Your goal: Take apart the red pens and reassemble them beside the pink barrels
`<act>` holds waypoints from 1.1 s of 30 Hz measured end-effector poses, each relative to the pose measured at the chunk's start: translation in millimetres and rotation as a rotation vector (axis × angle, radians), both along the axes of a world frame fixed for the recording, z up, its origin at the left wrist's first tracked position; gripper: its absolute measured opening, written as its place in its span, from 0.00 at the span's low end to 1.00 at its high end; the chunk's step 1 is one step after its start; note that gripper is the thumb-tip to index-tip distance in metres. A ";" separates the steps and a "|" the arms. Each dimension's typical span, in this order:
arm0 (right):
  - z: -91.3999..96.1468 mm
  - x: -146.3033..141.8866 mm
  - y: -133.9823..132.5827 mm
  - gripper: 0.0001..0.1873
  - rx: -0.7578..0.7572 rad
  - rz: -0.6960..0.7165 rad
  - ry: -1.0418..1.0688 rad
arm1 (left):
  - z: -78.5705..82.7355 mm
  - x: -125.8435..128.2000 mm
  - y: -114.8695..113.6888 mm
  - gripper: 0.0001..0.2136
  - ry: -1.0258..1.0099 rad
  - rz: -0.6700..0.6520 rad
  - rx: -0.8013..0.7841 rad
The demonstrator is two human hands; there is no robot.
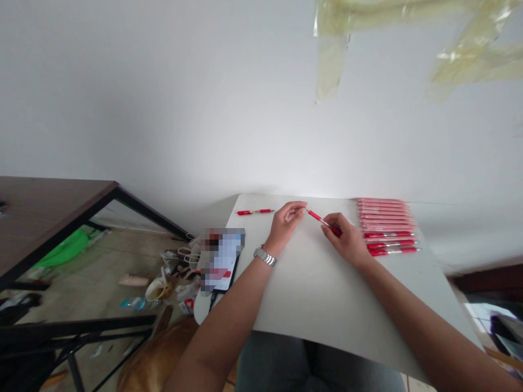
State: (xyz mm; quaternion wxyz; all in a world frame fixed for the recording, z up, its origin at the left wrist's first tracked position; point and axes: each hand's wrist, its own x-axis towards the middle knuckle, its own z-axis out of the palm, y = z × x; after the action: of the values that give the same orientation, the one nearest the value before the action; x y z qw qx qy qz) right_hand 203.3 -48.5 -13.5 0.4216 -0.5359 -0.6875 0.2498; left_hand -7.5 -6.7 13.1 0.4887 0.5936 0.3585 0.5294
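Observation:
A red pen (314,215) with a clear section slants above the white table, its tip toward the left. My right hand (345,237) is closed around the pen's rear end. At the tip, the thumb and fingers of my left hand (288,220) come together in a pinch; whatever lies between them is too small to make out. Left of that hand, another red pen (255,212) lies flat. Beside my right hand is a row of several pink, slender items (384,209), with several red pens (392,251) lying at its near side.
The white table (318,299) stands against a wall. A phone (226,261), partly blurred out, rests at its left edge with a cable. A dark desk (53,212) is farther left, above a littered floor. A brown dog-like furry shape (159,359) is below the table's left side.

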 end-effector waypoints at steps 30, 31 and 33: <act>5.2 0.6 0.9 0.21 0.032 -0.007 -0.040 | -11.3 -14.2 11.0 0.06 0.382 0.316 0.220; 4.6 0.8 1.0 0.21 0.035 -0.008 -0.043 | -12.2 -16.9 11.7 0.05 0.481 0.347 0.255; 3.2 1.3 1.3 0.21 0.040 -0.009 -0.047 | -14.7 -19.9 12.2 0.05 0.648 0.382 0.292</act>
State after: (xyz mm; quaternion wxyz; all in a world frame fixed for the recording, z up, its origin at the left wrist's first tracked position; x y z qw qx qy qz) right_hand 204.6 -47.2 -10.3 0.4170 -0.5363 -0.6996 0.2213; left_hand -27.4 5.5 -1.5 0.1537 0.7158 0.5189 0.4413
